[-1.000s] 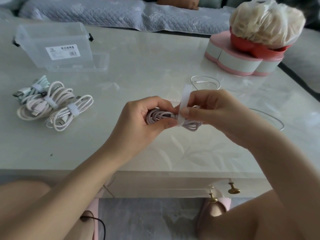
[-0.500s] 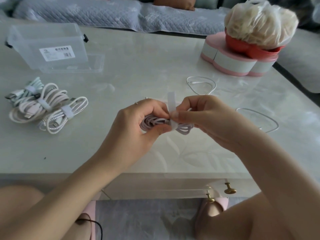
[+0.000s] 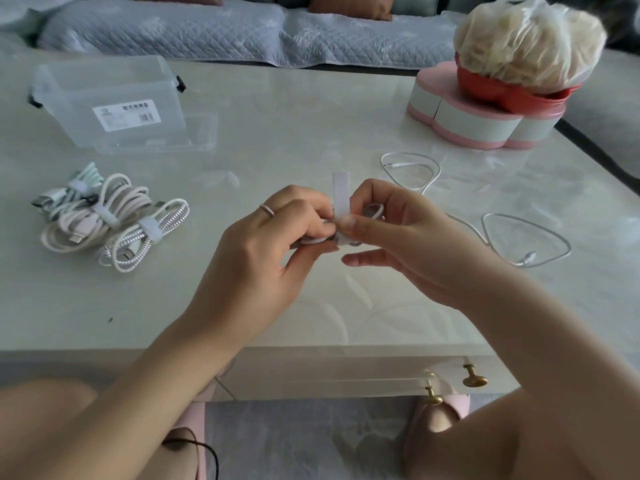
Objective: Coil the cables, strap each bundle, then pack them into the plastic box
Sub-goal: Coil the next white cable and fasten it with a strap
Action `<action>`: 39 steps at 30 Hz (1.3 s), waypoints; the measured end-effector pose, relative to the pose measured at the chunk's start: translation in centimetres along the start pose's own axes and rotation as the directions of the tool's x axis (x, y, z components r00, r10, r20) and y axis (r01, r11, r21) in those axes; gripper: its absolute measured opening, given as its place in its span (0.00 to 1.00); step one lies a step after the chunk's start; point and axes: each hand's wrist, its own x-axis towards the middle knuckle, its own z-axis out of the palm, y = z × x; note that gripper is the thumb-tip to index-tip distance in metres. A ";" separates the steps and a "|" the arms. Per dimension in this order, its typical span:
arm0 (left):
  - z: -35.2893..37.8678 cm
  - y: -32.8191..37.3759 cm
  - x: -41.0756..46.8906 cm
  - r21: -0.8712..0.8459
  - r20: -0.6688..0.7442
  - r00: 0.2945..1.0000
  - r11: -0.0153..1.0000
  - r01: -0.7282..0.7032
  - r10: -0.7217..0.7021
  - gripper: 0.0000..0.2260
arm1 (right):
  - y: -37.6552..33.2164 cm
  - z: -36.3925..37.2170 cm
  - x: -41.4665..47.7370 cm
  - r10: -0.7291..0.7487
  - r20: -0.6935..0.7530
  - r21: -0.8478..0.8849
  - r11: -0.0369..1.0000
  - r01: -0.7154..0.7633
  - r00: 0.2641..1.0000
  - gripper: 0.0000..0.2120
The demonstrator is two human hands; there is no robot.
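Holding coil (image 3: 375,211): left hand (image 3: 263,247) | pinching strap (image 3: 341,188): right hand (image 3: 391,237) | three strapped bundles (image 3: 83,225) | one box (image 3: 114,88)

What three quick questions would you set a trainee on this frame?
1. True or false: the plastic box already holds a bundle.
2. How many strapped bundles lie on the table?
3. The right hand pinches: A) a plug, B) the white strap, C) the box lid?
Key: 1 false; 2 three; 3 B, while the left hand grips the coiled cable.
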 end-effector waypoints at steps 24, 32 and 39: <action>0.9 1.1 1.4 -0.611 0.031 0.876 0.684 0.397 -0.481 0.22 | -0.5 -0.1 0.1 -0.283 -0.150 -0.144 0.954 0.262 0.947 0.15; 0.1 0.4 3.0 -0.576 0.129 0.837 0.647 0.499 -0.531 0.03 | 0.5 0.9 0.0 -0.538 -0.128 -0.456 0.778 0.433 0.833 0.16; 0.6 0.4 3.8 -0.569 0.133 0.834 0.648 0.507 -0.535 0.02 | 0.2 0.3 0.6 -0.498 -0.161 -0.367 0.831 0.417 0.852 0.17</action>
